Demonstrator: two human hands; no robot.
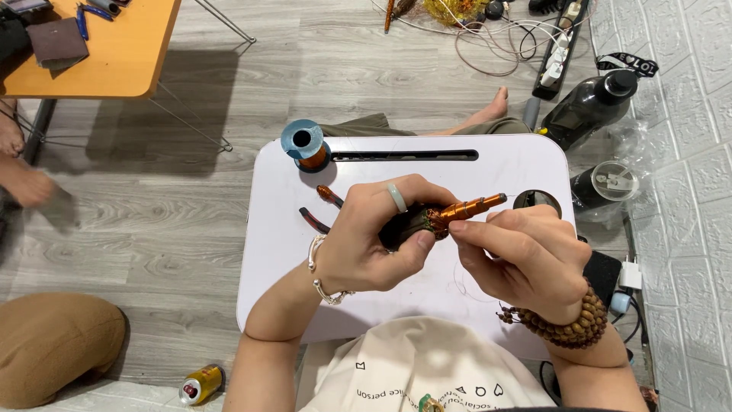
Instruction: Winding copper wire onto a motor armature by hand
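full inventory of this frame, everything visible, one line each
lap table: 1, white, centre, over the person's legs
wire spool: 1, blue with copper wire, table's top-left corner
pliers: 1, red and black handles, on the table left of the hands
copper-wound piece: 1, orange on dark body, held between both hands
desk: 1, orange, top left
drink can: 1, yellow, floor bottom left
bottle: 1, black, floor top right
power strip: 1, black and white, top right with cables
charger: 1, white, right edge
another person's hand: 1, left edge, blurred
left hand: 1, ring, silver bracelet, grips piece
right hand: 1, wooden bead bracelet, pinches piece
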